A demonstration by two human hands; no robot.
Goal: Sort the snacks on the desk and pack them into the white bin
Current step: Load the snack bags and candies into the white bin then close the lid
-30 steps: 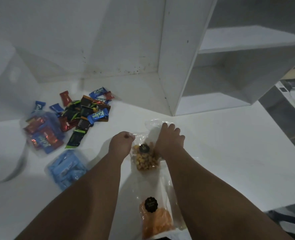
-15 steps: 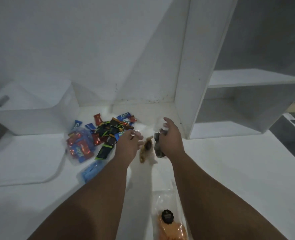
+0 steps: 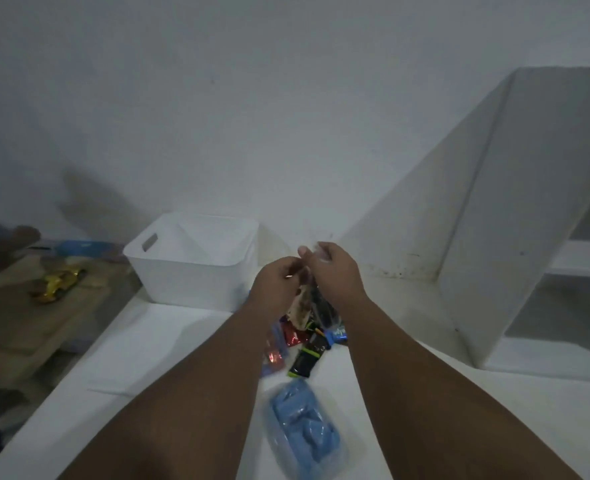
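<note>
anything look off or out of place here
Nothing spilled or damaged. Loose packets lie in a jumbled heap on the desk, under the clear snack bag that the left hand and right hand hold; nothing shows in the white bin. A gold item sits apart on the wooden surface left of the desk, too blurred to identify.

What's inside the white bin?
Inside the white bin only bare inner walls show, no snacks. Its near wall hides the bottom, so something flat could lie there unseen. The left hand and right hand hold the clear snack bag outside it.
</note>
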